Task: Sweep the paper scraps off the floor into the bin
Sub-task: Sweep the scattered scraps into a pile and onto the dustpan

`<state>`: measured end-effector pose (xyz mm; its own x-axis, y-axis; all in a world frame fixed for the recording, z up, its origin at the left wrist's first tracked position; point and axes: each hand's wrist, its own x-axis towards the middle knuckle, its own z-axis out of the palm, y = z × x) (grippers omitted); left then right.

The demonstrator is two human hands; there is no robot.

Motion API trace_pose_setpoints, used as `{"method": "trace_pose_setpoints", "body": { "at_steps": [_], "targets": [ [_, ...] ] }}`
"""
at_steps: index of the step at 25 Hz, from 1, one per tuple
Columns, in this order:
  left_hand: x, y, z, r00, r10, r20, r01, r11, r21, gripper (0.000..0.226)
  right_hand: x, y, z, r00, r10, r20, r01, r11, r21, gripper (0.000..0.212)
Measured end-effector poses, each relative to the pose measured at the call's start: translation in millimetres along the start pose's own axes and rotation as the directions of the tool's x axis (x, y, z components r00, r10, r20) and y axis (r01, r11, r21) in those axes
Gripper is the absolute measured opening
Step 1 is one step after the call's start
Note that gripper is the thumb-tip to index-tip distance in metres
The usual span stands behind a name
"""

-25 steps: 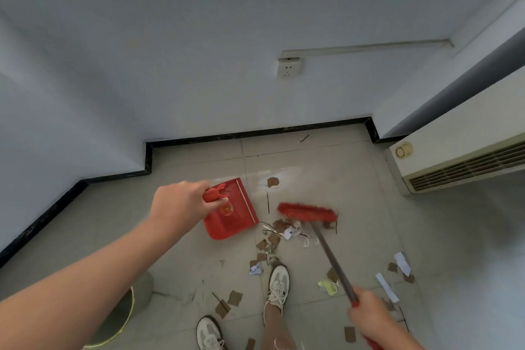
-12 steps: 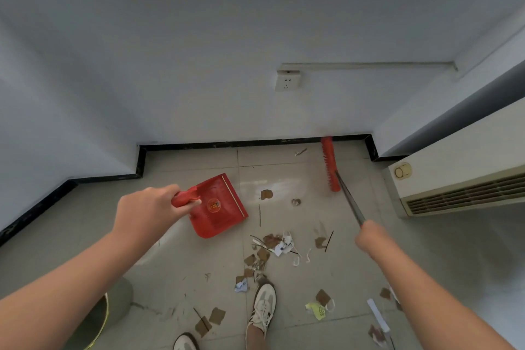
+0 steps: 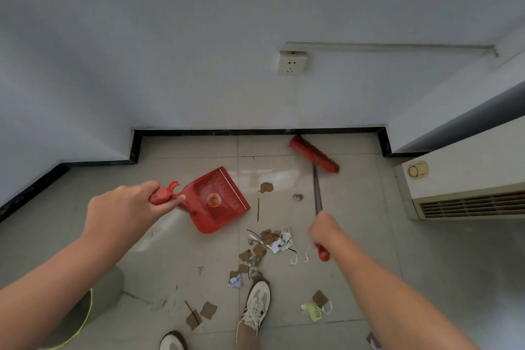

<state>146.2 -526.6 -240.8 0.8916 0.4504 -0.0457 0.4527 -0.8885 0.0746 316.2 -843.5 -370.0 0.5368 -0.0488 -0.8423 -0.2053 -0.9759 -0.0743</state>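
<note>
My left hand (image 3: 125, 207) grips the handle of a red dustpan (image 3: 217, 200), which lies on the tiled floor with its mouth facing right. My right hand (image 3: 324, 228) holds the dark metal handle of a red broom; the broom head (image 3: 314, 153) rests far out near the black skirting. A pile of brown and white paper scraps (image 3: 270, 241) lies between my hands. Single scraps lie farther out (image 3: 266, 187), by my shoe (image 3: 235, 281) and at the near right (image 3: 315, 311). The bin (image 3: 85, 312) stands at the lower left, partly hidden by my left arm.
My white shoes (image 3: 257, 307) stand at the bottom centre, touching the scraps. A white air-conditioner unit (image 3: 466, 179) fills the right side. White walls with black skirting (image 3: 255, 132) close the corner ahead, with a wall socket (image 3: 292, 62) above.
The broom head went from beside the scrap pile out to the far wall, then turned sideways. The dustpan shifted slightly left and away from the pile. My right hand rose up the handle.
</note>
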Motion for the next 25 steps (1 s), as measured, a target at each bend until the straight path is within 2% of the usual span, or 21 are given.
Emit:
{"method": "trace_pose_setpoints", "body": {
  "at_steps": [4,8,13,14,18,21,25],
  "targets": [
    [-16,-16,-1,1.0,-0.024,-0.016,0.024,1.0,-0.006,0.065,-32,59,45,0.99,-0.128,-0.058,0.106,0.952,-0.289,0.052],
    [-45,-47,-14,1.0,0.003,-0.011,-0.004,0.999,-0.041,0.065,-105,117,105,0.991,-0.131,0.018,0.129,0.926,-0.355,0.056],
    [-111,-91,-24,0.995,0.079,0.056,-0.077,0.996,-0.038,0.059,-200,158,227,0.988,-0.102,0.12,0.144,0.894,-0.425,0.068],
    [-128,-102,-23,0.991,0.11,0.075,-0.108,0.993,-0.038,0.058,-219,160,247,0.983,-0.105,0.148,0.158,0.9,-0.407,0.07],
    [-174,-126,-23,0.967,0.236,0.1,-0.235,0.972,-0.018,0.052,-289,181,292,0.988,-0.11,0.108,0.138,0.941,-0.307,0.066],
    [-187,-126,-35,0.947,0.29,0.136,-0.292,0.956,-0.009,0.053,-325,197,280,1.0,-0.015,0.015,0.016,0.997,-0.071,0.066],
    [-198,-99,-35,0.879,0.423,0.221,-0.444,0.894,0.056,0.052,-342,203,228,0.993,-0.024,-0.114,0.037,0.993,0.111,0.059]
  ]
}}
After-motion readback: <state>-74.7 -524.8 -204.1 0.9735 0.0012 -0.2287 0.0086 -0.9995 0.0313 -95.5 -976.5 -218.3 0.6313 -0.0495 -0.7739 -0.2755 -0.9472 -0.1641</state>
